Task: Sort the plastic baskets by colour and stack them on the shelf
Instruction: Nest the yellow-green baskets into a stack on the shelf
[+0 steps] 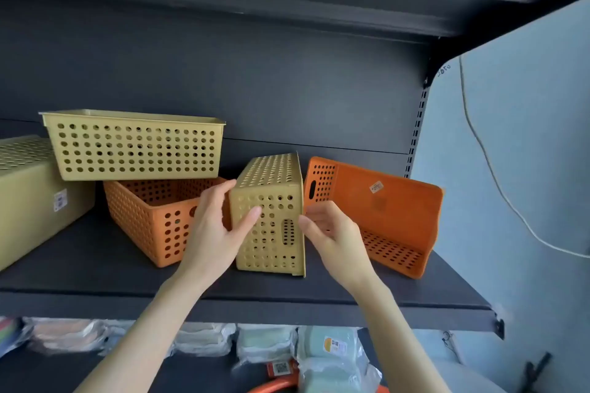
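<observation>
**Five perforated baskets on a dark shelf, one yellow basket gripped on its side**

On the dark grey metal shelf (95, 268): three yellow perforated plastic baskets, two orange ones.

Centre: a small yellow basket tipped on its side (271, 214), standing on the shelf, perforated end wall with an oval handle slot turned toward the camera. Left hand (217, 226) clasped on that basket's left edge, thumb laid across the near face, fingers wrapped round the far side. Right hand (329, 230) at the basket's right rim, fingers curled and pinching toward the rim edge; actual contact hard to tell.

Left of centre: an upright orange perforated basket (153, 220), open top showing. Resting across its back rim, a larger upright yellow basket (134, 143), round holes in rows.

Far left, cut by the frame edge: a third yellow basket lying overturned (28, 188), solid base facing out, small white sticker (59, 199) on it, print too small to read.

Right of centre: an orange basket tilted on its side (376, 214), opening toward the camera, just beside the gripped yellow one. Small pale label (376, 187) on its inner base, text unreadable.

Right: pale blue wall panel (517, 169) with a thin white cable (488, 163) hanging across it, and a faint handwritten scrawl (444, 70) near its top edge, illegible.

Below the shelf: plastic-wrapped pale packets (265, 341), several in a row, one with an orange-and-white sticker, wording unreadable.
</observation>
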`<state>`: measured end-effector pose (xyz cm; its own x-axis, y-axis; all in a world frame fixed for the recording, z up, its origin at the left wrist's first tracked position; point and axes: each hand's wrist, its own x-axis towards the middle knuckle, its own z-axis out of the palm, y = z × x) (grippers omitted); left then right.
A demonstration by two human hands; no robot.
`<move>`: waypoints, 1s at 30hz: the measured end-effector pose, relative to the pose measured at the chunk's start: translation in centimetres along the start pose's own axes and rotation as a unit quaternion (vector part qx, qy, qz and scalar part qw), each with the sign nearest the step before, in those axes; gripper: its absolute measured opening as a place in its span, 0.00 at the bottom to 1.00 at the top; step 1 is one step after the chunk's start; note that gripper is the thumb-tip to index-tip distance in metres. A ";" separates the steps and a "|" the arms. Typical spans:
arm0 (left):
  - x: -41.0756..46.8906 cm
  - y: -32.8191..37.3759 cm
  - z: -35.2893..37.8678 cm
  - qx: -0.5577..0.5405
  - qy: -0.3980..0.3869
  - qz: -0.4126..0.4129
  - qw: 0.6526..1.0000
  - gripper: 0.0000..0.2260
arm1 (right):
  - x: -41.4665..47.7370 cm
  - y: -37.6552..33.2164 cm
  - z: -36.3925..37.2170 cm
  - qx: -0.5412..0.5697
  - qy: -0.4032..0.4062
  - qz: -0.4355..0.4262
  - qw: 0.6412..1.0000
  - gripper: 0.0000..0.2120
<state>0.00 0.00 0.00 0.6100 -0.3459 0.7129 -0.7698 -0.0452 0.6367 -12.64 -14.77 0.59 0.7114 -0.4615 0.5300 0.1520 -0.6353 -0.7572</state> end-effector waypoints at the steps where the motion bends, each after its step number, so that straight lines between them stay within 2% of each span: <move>1: 0.5 -0.3 0.1 -0.005 -0.011 -0.006 1.000 0.29 | 0.6 -0.1 0.6 0.014 0.006 0.004 1.000 0.12; 5: 2.1 -1.9 0.8 0.002 -0.057 -0.020 0.998 0.29 | 2.6 0.5 2.2 0.067 0.005 0.012 0.998 0.11; 9: 2.5 -2.6 1.0 -0.016 -0.027 -0.010 0.999 0.24 | 3.3 0.7 3.5 0.154 -0.019 0.018 0.988 0.11; 13: 1.7 -2.1 1.1 -0.033 0.013 0.002 0.999 0.23 | 3.5 0.1 4.5 0.197 0.068 0.015 0.978 0.13; 17: -1.0 -1.1 1.4 -0.092 0.048 0.028 0.994 0.15 | 2.5 -0.9 4.0 0.207 0.131 -0.038 0.969 0.22; 19: -1.9 0.0 1.2 -0.138 0.046 0.032 0.989 0.13 | 1.9 -1.7 3.3 0.213 0.149 -0.063 0.963 0.22; 23: -0.7 3.1 -0.2 -0.250 0.024 -0.062 0.966 0.17 | 0.6 -3.1 2.3 0.196 0.174 -0.113 0.958 0.27; 28: 3.2 4.1 -2.3 -0.319 -0.052 -0.200 0.925 0.40 | -1.4 -4.1 1.0 0.108 0.178 -0.248 0.946 0.24; 30: 4.2 4.5 -2.8 -0.326 -0.038 -0.225 0.917 0.39 | -1.8 -3.9 0.5 0.072 0.206 -0.282 0.934 0.23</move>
<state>-0.38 0.96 6.67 0.8040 -0.4957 0.3285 -0.1524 0.3623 0.9195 -14.18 -11.19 2.44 0.1692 -0.2963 0.9400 0.5342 -0.7739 -0.3401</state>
